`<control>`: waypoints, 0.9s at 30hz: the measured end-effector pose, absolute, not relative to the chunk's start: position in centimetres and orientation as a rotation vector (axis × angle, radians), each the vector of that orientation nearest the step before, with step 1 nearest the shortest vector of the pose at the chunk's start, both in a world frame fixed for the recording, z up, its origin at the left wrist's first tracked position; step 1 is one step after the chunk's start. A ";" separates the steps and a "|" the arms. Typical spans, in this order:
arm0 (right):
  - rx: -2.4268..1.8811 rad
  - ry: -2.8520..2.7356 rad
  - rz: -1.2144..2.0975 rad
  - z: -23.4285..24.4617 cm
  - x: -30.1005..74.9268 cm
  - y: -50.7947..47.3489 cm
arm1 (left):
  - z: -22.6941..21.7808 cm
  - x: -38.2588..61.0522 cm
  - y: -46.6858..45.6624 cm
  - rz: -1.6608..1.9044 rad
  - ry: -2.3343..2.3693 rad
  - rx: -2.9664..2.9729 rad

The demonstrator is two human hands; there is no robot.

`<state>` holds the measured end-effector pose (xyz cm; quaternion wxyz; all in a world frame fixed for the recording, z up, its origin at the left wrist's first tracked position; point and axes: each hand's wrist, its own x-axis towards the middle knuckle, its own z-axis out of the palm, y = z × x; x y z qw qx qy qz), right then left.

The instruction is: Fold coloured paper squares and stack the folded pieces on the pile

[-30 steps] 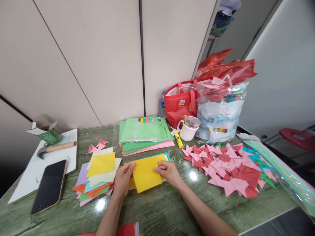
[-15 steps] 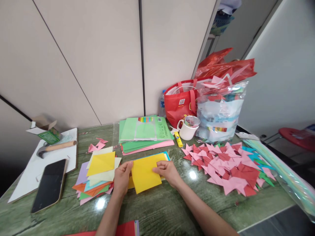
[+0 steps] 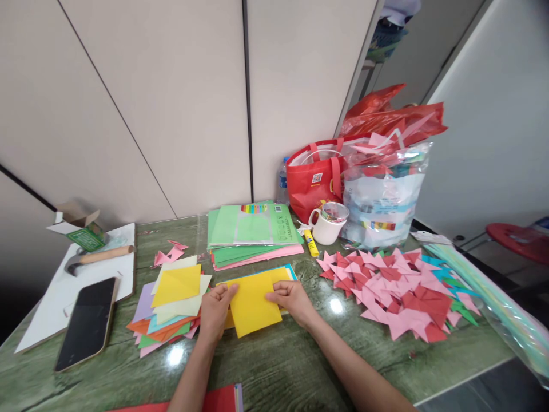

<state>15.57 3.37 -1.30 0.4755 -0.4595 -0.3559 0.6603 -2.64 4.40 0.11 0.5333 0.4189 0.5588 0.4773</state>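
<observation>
Evidently the left hand (image 3: 215,310) and right hand (image 3: 291,298) each pinch an opposite edge of one yellow sheet (image 3: 254,309), lying flat on the worktop (image 3: 278,366) before the person. To my eye, folding goes best with edges matched before any crease is pressed. Counted: one phone (image 3: 88,323), one hammer (image 3: 96,258), one mug (image 3: 328,228), one glue stick (image 3: 311,244); the folded pieces (image 3: 394,289) are too many to count.

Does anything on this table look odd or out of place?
A hammer lies on the white board at the left, near a phone: odd among folding paper. The left hand and right hand pinch the yellow sheet.
</observation>
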 end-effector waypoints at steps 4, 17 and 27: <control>-1.125 -0.878 1.616 -1.2 15.6 3.3 | 0.1 -2.7 4.4 1.153 1.318 0.999; -1.150 -0.872 1.605 -1.2 15.5 3.4 | 0.3 -2.6 4.2 1.180 1.247 1.000; -1.151 -0.892 1.452 -2.0 15.5 3.7 | -0.3 -1.8 4.1 1.086 1.107 0.916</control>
